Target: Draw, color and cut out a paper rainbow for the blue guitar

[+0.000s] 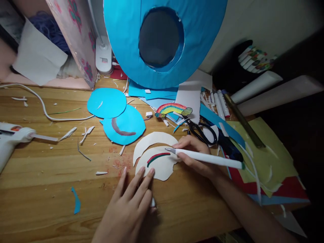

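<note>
My right hand (pixel 196 152) grips a white marker pen (pixel 210 158). Its dark tip points left, over an irregular piece of white paper (pixel 159 172). That piece carries two curved strokes, one red and one dark green, lying side by side. With fingers stretched out, my left hand (pixel 134 199) rests its fingertips on the paper's lower left edge. A small white object (pixel 153 202), partly hidden, shows beside the left hand; I cannot tell whether the hand touches it. Just behind lies a curved white paper strip (pixel 152 140).
Two blue paper ovals (pixel 107 103) lie behind on the left, near a coloured paper rainbow (pixel 172 108). Black scissors (pixel 202 131) are behind my right hand. A glue gun (pixel 15 138) sits far left. A large blue ring (pixel 121 44) stands at the back; paper scraps litter the wooden table (pixel 50 192).
</note>
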Tool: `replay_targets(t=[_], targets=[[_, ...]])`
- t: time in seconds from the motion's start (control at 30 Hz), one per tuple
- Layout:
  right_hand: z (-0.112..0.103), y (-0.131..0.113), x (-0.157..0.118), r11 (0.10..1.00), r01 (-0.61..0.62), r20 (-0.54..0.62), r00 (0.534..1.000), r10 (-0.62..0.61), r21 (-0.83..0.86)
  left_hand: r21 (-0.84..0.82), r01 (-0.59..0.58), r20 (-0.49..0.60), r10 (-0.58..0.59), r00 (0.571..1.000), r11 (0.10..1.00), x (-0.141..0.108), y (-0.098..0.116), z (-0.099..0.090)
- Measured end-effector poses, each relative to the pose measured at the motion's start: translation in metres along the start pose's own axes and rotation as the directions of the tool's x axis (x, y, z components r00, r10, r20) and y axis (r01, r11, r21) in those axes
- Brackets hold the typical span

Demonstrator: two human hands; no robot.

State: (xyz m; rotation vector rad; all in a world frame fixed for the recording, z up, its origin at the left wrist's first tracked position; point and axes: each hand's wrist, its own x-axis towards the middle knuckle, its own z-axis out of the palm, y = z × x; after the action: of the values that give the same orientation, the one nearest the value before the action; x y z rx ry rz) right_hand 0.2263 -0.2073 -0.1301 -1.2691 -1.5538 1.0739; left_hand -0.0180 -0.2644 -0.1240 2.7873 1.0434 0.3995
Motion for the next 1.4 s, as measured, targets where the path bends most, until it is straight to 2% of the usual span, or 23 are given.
replay_targets(t=[0.07, 0.13, 0.23, 0.33, 0.43, 0.47, 0.53, 0.6, 0.77, 0.9, 1.17, 1.27, 1.4], targets=[[-0.002, 0.001, 0.005, 0.998, -0.057, 0.154, 0.986, 0.057, -0.003, 0.004, -0.042, 0.02, 0.042, 0.999, 0.999, -0.001, -0.009, -0.006], [-0.001, -0.001, 0.006, 0.993, -0.116, 0.227, 0.967, 0.117, -0.021, 0.005, -0.052, 0.024, 0.051, 0.998, 0.999, -0.001, -0.016, -0.014], [0.003, -0.006, -0.002, 0.977, -0.215, 0.252, 0.944, 0.211, -0.014, 0.024, -0.052, -0.01, 0.053, 0.999, 0.998, 0.0, -0.018, -0.023], [0.004, -0.011, -0.014, 0.96, -0.278, 0.252, 0.932, 0.26, 0.037, 0.028, -0.06, -0.081, 0.062, 0.995, 0.998, 0.006, -0.002, -0.017], [-0.001, -0.011, -0.019, 0.979, -0.198, 0.228, 0.956, 0.181, 0.051, -0.046, -0.11, -0.165, 0.101, 0.981, 0.993, 0.015, 0.025, 0.005], [-0.003, -0.009, -0.018, 0.987, -0.15, 0.223, 0.966, 0.135, 0.05, -0.086, -0.08, -0.185, 0.063, 0.981, 0.993, 0.017, 0.034, 0.013], [-0.006, -0.005, -0.015, 0.995, -0.075, 0.232, 0.971, 0.06, 0.058, -0.131, -0.05, -0.154, 0.029, 0.988, 0.99, 0.021, 0.047, 0.025], [-0.007, -0.001, -0.01, 0.996, -0.073, 0.254, 0.965, 0.059, 0.049, -0.149, -0.025, -0.122, 0.006, 0.992, 0.989, 0.023, 0.051, 0.032], [0.002, 0.004, -0.004, 0.986, -0.158, 0.216, 0.962, 0.164, -0.047, -0.153, -0.015, -0.095, 0.0, 0.995, 0.988, 0.022, 0.049, 0.034], [0.005, 0.003, -0.006, 0.985, -0.1, 0.196, 0.972, 0.127, -0.143, -0.161, 0.014, -0.063, -0.025, 0.998, 0.987, 0.024, 0.051, 0.035], [0.006, 0.003, -0.007, 0.962, -0.077, 0.187, 0.974, 0.129, -0.262, -0.173, 0.019, -0.068, -0.031, 0.997, 0.985, 0.027, 0.051, 0.035], [0.006, 0.002, -0.006, 0.96, -0.055, 0.199, 0.973, 0.113, -0.275, -0.178, 0.013, -0.07, -0.026, 0.997, 0.984, 0.027, 0.051, 0.035], [0.004, 0.002, -0.006, 0.958, -0.003, 0.207, 0.976, 0.065, -0.286, -0.198, 0.024, -0.015, -0.027, 1.0, 0.98, 0.027, 0.051, 0.032]])
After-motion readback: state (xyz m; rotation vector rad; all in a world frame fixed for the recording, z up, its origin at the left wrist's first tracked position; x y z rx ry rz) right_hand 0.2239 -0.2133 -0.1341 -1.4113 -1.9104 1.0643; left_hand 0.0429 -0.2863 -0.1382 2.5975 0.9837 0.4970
